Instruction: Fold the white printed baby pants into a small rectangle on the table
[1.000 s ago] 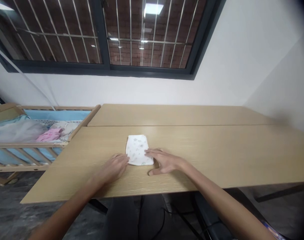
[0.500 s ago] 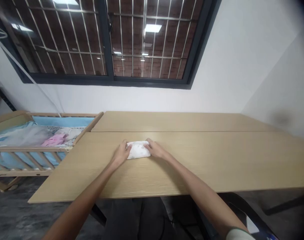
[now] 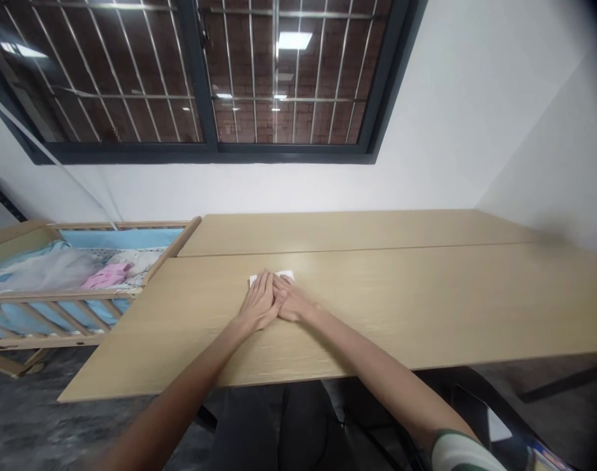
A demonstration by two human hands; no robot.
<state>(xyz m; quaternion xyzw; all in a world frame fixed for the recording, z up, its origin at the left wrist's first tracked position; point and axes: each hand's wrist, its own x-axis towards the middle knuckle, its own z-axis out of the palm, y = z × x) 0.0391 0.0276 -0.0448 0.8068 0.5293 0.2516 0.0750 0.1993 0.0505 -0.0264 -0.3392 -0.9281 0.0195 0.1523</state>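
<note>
A small white folded bundle (image 3: 287,274), which looks like patterned cloth, lies on the pale wooden table (image 3: 401,301). My left hand (image 3: 259,303) is laid flat over it with the fingers stretched forward. Beside it, my right hand (image 3: 289,301) also presses down on the bundle, its fingers extended and touching the left hand. Most of the bundle is hidden under both hands; only its far edge and corners show.
A wooden crib (image 3: 57,297) with blue lining stands left of the table, holding a pink cloth (image 3: 106,275) and other bedding. Behind the table is a white wall with a barred window (image 3: 288,154). A black chair (image 3: 467,399) is under the front edge at right.
My hands have gone from gripping the bundle's two ends to lying flat on top of it, side by side. The view has shifted slightly.
</note>
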